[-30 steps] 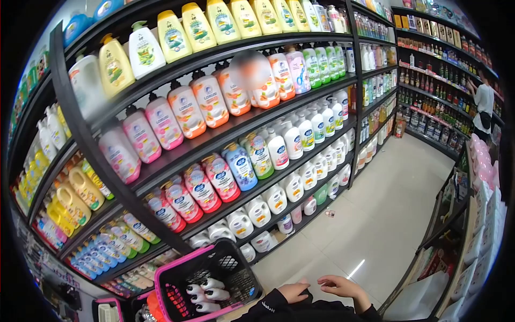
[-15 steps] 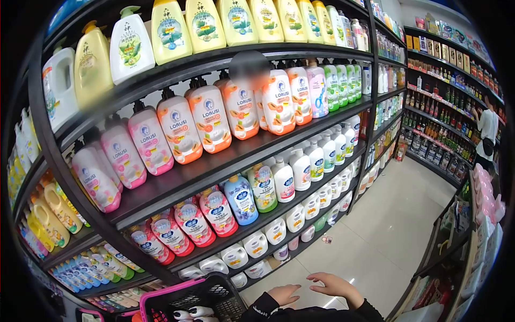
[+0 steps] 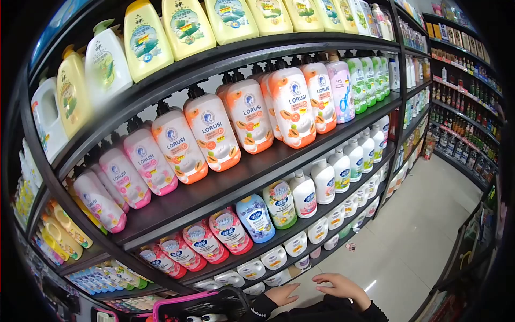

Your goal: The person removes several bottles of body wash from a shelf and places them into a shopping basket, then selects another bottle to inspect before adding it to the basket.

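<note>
My left hand (image 3: pixel 281 294) hovers low in the view with its fingers stretched out and nothing in them. Facing it, a short gap away, my right hand (image 3: pixel 340 287) is also empty, its fingers extended. To the left of my hands stands a black shopping basket (image 3: pixel 217 304) with a pink rim, and some white items lie inside. Ahead, the shelf holds orange-and-white LORUSI pump bottles (image 3: pixel 213 132) and pink LORUSI bottles (image 3: pixel 151 159). One tier lower are red-and-pink bottles (image 3: pixel 201 242), a blue bottle (image 3: pixel 255 218) and white pump bottles (image 3: pixel 324 182). Neither hand touches a bottle.
Yellow pump bottles (image 3: pixel 189 24) line the top tier. Dark shelf boards (image 3: pixel 268 166) run across the left and middle. A tiled aisle floor (image 3: pixel 399 228) stretches to the right, toward a far rack of bottles (image 3: pixel 466 102). Another dark rack (image 3: pixel 472 236) borders the right side.
My view has shifted, so the shelf bottles look larger and the person in the far aisle has left the frame. Both hands keep nearly the same empty pose.
</note>
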